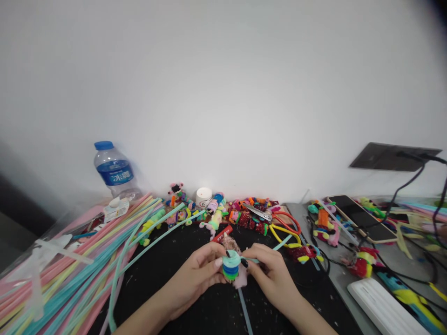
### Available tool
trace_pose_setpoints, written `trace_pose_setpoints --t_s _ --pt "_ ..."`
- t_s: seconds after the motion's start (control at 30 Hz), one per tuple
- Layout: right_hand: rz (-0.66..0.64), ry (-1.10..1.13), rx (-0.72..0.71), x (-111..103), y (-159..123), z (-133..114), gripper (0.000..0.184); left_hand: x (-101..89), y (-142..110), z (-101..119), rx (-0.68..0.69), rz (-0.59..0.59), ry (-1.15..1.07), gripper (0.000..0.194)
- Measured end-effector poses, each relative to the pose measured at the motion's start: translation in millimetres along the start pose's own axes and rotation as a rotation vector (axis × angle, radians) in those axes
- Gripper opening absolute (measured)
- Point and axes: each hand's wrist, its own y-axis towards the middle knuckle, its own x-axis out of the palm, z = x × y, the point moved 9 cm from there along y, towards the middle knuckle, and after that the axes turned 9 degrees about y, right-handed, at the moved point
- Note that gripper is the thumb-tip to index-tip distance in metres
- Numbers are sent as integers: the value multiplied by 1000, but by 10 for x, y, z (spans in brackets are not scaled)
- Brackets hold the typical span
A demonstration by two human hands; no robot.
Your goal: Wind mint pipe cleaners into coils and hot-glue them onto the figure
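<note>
My left hand (202,270) is closed around a small coiled pipe-cleaner piece (231,271), with bands of mint, blue and green stacked from top to bottom. Fingers of my right hand (268,270) pinch a mint pipe cleaner (283,242) close to the coil's upper band, and its free end sticks out past the knuckles. Behind and below the coil shows a pale pink piece (240,279), partly hidden. Just beyond my hands a red stick-like object (223,233) lies on the black mat (206,311).
Loose pipe cleaners (84,270) heap up at left, below a water bottle (117,172). Scissors (259,212) lie among several finished pipe-cleaner figures (216,216) along the wall. To the right are a phone (363,218), a white power bank (384,307) and cables from a wall socket (384,156).
</note>
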Motion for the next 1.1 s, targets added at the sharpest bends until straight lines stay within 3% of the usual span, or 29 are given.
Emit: trace_pose_setpoints --t_s 1.1 --pt "-21 -64 9 44 11 -47 23 7 1 -44 -21 -17 -1 10"
